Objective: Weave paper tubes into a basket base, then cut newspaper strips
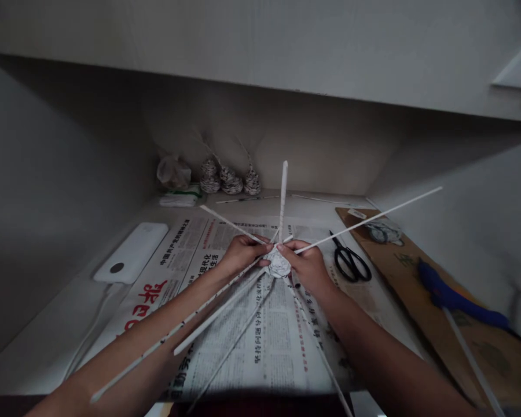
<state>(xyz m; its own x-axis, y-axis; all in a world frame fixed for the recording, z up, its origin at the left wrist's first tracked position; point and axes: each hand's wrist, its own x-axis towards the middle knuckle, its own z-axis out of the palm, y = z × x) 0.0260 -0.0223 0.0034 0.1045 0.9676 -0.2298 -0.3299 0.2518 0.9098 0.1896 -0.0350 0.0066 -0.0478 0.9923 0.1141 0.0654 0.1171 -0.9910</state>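
Between my two hands is a small round weaving of rolled paper strips, held just above the newspaper. Several long paper strips fan out from it in all directions, some crossing over my left forearm. My left hand pinches the left edge of the weaving with thumb and fingers. On the opposite side my right hand grips the right edge, its thumb near the base of a strip that points to the upper right. Some of the fingertips are hidden behind the weaving.
Newspaper covers the table. Black scissors lie to the right, beside a brown board with a blue glue gun. A white device sits left. Several woven paper gourds stand at the back wall.
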